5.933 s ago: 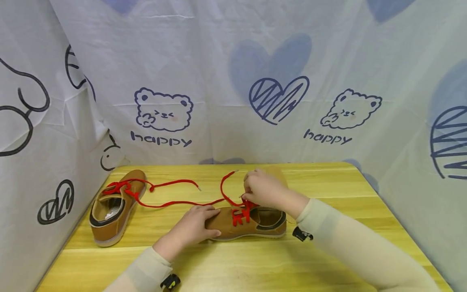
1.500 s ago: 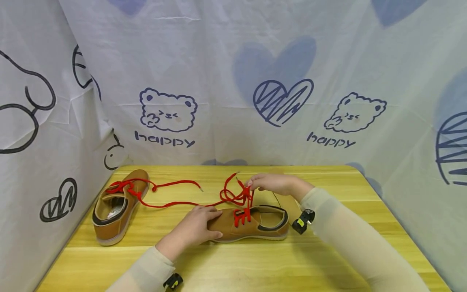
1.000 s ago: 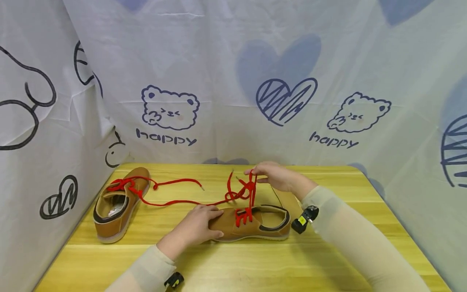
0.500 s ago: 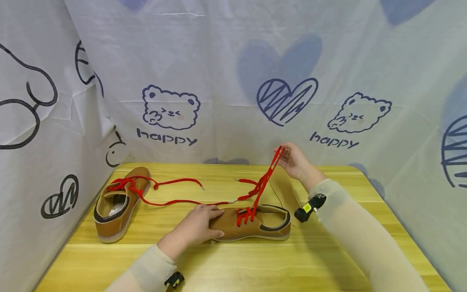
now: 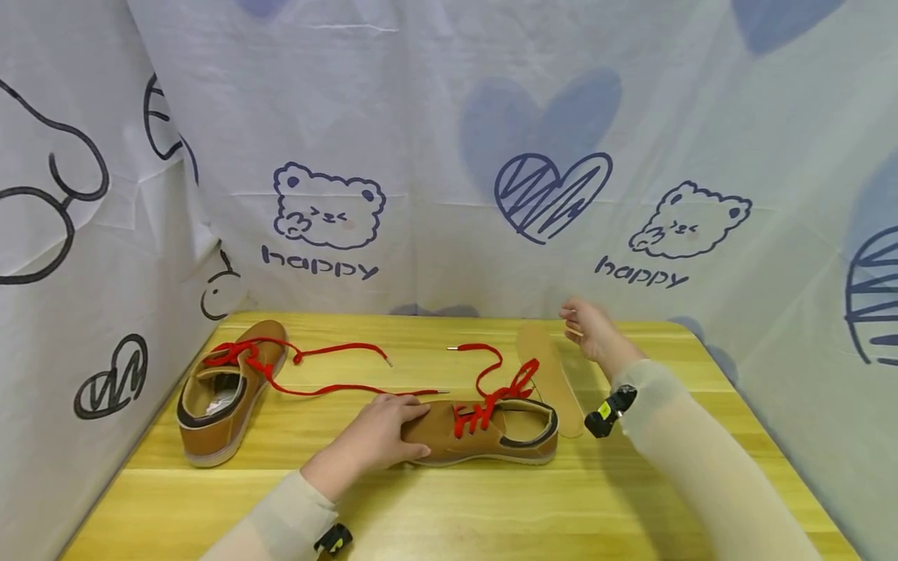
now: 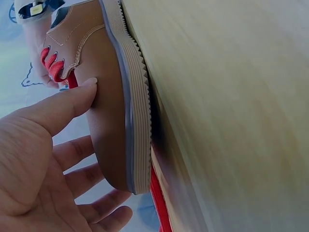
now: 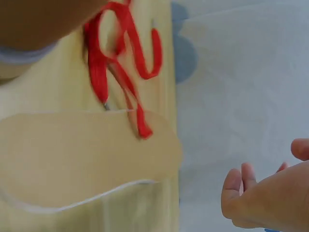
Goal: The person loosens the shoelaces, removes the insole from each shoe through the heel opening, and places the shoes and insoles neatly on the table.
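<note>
Head view: positioned above and behind the left hand [image 5: 368,436] gripping the shoe [image 5: 443,438]; faces forward and down. Widest range; takes in the tabletop [image 5: 456,514] and the curtain [image 5: 421,117] beyond the grip.

Left wrist view: close to the grip, low beside the shoe; faces from toe toward heel, rolled so the tabletop stands at frame right.

Right wrist view: near range, right of the grip; faces down, rolled so the curtain stands at frame right.

Overlap: head and left wrist share the grip; head and right wrist share the insole [image 5: 557,382] and red laces [image 7: 99,79].
</note>
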The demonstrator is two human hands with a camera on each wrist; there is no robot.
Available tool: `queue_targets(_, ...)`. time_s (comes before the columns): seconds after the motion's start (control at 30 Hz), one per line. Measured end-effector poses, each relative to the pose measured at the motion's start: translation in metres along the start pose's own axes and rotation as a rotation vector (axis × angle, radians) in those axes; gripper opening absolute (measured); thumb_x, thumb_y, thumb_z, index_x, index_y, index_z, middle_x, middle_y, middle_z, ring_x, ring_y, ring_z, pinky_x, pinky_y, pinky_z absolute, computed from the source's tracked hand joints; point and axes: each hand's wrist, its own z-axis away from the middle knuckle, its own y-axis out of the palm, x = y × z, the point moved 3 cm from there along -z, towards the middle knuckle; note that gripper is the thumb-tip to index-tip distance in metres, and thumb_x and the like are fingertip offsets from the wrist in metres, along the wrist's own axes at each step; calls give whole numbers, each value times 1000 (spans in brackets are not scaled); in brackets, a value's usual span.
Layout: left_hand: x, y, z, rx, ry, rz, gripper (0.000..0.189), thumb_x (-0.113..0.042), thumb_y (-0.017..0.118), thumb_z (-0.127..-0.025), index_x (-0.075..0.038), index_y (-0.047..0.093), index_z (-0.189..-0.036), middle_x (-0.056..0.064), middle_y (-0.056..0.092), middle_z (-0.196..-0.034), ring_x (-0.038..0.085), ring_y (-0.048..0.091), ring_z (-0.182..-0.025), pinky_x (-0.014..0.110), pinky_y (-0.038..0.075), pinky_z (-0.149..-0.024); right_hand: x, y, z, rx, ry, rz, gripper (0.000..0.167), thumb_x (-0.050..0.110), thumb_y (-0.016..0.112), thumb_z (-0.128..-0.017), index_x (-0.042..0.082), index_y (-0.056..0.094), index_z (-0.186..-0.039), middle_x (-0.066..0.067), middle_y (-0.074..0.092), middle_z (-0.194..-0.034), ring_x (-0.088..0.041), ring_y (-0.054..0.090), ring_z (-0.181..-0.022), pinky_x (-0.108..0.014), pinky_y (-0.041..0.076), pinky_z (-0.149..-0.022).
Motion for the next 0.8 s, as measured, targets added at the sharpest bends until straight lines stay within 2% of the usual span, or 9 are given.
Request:
queue_targets(0.13,0,0,1,-7,0,3,66,-38,81,-84,-11,60,-141,15,53,-145,40,43,-134,57,35,-110,-8,7,7,61,-105,241,14,13,45,-101,1,48,-109,-17,48,-131,-31,42,-125,-44,39,-108)
queue_targets(0.2,0,0,1,-9,0,5,66,-37,82,-84,-11,60,-140,15,53,-145,40,43,-134,57,35,-110,-12,14,12,113,-173,391,18,13,45,-103,-2,48,-111,-24,42,-141,-39,36,-135,-52,32,-114)
queue_targets(0.23,1,0,0,-10,0,5,66,-37,82,-84,-11,60,-140,15,53,-145,40,43,-134,57,35,-111,-14,17,15,137,-207,459,20,13,46,-103,-4,50,-112,-26,43,-142,-41,37,-136,-54,32,-113)
queue_targets(0.4,1,1,0,-10,0,2,66,-38,82,-84,-11,60,-140,15,53,-145,41,44,-133,57,35,-110,-24,33,22,236,-331,700,21,13,54,-102,-5,59,-112,-22,57,-123,-37,51,-118,-51,42,-101)
queue_targets(0.57,2,2,0,-1,-3,1,67,-39,81,-84,-11,60,-141,14,53,-145,41,44,-133,57,35,-110,-32,40,26,319,-472,903,19,12,58,-98,-2,69,-105,-18,64,-119,-35,56,-113,-51,46,-97)
queue_targets(0.7,1,2,-1,-1,6,-1,67,-39,81,-84,-11,60,-141,14,53,-144,41,45,-132,57,36,-109,-36,42,26,332,-639,1056,14,12,63,-94,3,73,-96,-13,69,-108,-37,59,-109,-59,33,-107)
queue_targets(0.8,1,1,-1,-5,15,-1,67,-38,81,-84,-10,60,-140,14,54,-144,41,45,-131,57,36,-109,-41,43,22,317,-726,1146,8,12,68,-93,6,73,-91,-10,70,-104,-37,57,-108,-61,27,-106)
